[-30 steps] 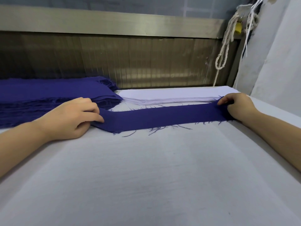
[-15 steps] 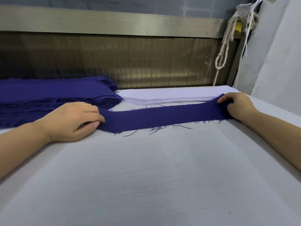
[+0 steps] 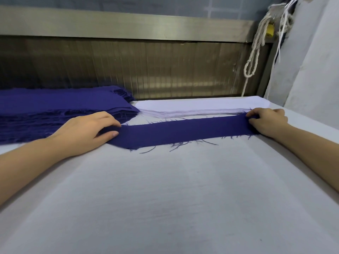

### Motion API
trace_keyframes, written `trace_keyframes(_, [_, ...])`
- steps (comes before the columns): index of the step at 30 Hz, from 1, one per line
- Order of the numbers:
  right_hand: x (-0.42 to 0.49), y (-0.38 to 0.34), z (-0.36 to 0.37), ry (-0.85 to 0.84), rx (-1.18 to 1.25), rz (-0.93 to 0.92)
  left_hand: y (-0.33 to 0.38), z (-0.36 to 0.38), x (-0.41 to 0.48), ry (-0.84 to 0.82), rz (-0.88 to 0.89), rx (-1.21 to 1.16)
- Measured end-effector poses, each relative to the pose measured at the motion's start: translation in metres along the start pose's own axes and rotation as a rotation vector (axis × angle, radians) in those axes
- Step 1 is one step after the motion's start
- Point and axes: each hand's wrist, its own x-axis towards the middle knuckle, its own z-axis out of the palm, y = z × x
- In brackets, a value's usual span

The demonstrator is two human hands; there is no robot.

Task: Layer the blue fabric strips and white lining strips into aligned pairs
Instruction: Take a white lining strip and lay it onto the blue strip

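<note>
One blue strip (image 3: 183, 132) lies flat across the desk (image 3: 165, 198), running left to right, its edges frayed with loose threads. The left hand (image 3: 88, 132) grips the strip's left end, fingers curled over the far edge and thumb pressed on top. The right hand (image 3: 267, 121) pinches the right end, fingers bent down onto the cloth. Both ends are covered by the hands, so their alignment cannot be judged; whether a lining lies under the strip cannot be told.

Just behind the strip sits a white stack (image 3: 198, 107) of lining strips, close to it but apart. To the left, a blue stack (image 3: 55, 105) overlaps the white stack's left end; the left forearm crosses in front of it and the frame edge cuts it off.

Behind both stacks stands a ribbed metal panel (image 3: 146, 70). A knotted rope (image 3: 256, 43) hangs at its right end, beside white cloth (image 3: 311, 70).
</note>
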Motion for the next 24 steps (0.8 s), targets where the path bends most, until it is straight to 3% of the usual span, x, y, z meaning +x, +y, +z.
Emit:
trace_keyframes(8, [-0.001,-0.001,0.002,-0.023,-0.091,0.084,-0.002,-0.002,0.001,-0.146,-0.042,-0.014])
trace_keyframes(17, [-0.003,-0.004,-0.001,-0.007,-0.074,0.039,0.007,-0.005,0.004,-0.048,-0.180,-0.207])
trace_keyframes(24, [-0.007,-0.006,-0.006,0.041,0.119,-0.186,0.012,-0.009,0.010,-0.069,-0.252,-0.304])
